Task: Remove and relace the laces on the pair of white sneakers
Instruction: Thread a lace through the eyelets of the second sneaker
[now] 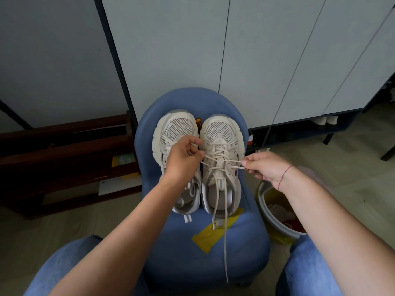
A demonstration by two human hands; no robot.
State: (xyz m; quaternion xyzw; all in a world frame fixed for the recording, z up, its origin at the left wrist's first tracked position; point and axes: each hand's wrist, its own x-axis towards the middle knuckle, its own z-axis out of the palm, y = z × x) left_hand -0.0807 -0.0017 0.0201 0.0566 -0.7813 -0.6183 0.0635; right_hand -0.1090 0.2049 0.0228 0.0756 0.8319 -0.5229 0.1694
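Two white sneakers stand side by side, touching, on the padded seat of a rounded blue chair (188,259) with a smooth, leather-like cover. Each has an open mesh toe panel, moulded overlays and a thick lobed sole. The left-side sneaker (178,127) is partly hidden by the left hand (183,160), which lies across its middle. The right-side sneaker (221,130) carries a round, cream, corded lace (220,160) crossed through its eyelets. The left hand's fingers are curled and pinch a strand of that lace at the shoe's inner edge. The right hand (265,167) nips another strand between thumb and forefinger just beyond the outer edge. A thin red thread bracelet (283,177) circles the right wrist. Two loose lace ends hang over the heel, the longer trailing down the chair front. A strip of yellow tape (210,235) is stuck to the seat below the heels. A grey bin (261,196) with a yellow liner stands just right of the chair, dark wooden shelving (64,146) is to the left, and flat pale cabinet doors (171,50) rise behind. Denim-clad knees (64,265) flank the chair. Both shoes' long axes run parallel, toes pointing away toward the cabinet, heels toward the person.
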